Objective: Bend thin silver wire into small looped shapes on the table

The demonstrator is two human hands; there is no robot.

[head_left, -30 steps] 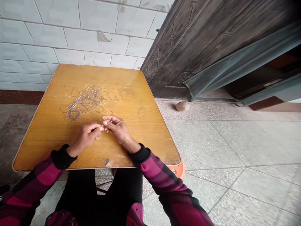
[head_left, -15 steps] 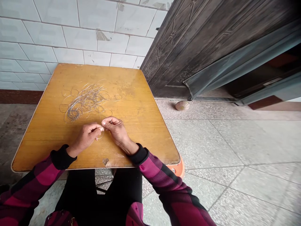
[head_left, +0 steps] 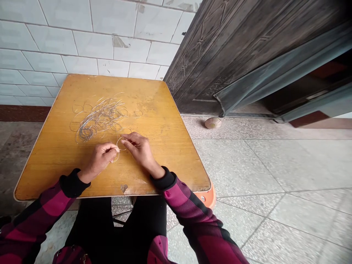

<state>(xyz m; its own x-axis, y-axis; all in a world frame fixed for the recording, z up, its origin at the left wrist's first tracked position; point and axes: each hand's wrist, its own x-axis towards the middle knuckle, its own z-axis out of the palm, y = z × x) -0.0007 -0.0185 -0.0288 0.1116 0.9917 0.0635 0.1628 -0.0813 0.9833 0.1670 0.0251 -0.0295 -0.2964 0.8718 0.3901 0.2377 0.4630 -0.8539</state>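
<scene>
Thin, pale wire [head_left: 117, 142] curves in loops between my two hands above the near half of the table. My left hand [head_left: 102, 158] pinches it between thumb and forefinger, and a small loop hangs below those fingertips. Just to the right, my right hand [head_left: 139, 148] has thumb and fingers closed around another part of the same wire, a short gap from the left fingertips. Beyond my hands a tangled heap of thin wires [head_left: 100, 115] lies on the wooden tabletop, with coils bunched at its near left end.
The yellow-brown table [head_left: 170, 154] stands against a white tiled wall [head_left: 115, 22]. A dark carved wooden door [head_left: 198, 62] with a grey-green curtain [head_left: 247, 88] is on the right. A roundish object [head_left: 212, 123] lies on the floor, and an orange stool [head_left: 209, 198] shows under the table's corner.
My right hand has shifted slightly right and up, away from the left fingertips. A wire loop now shows in the gap. My left hand has barely moved.
</scene>
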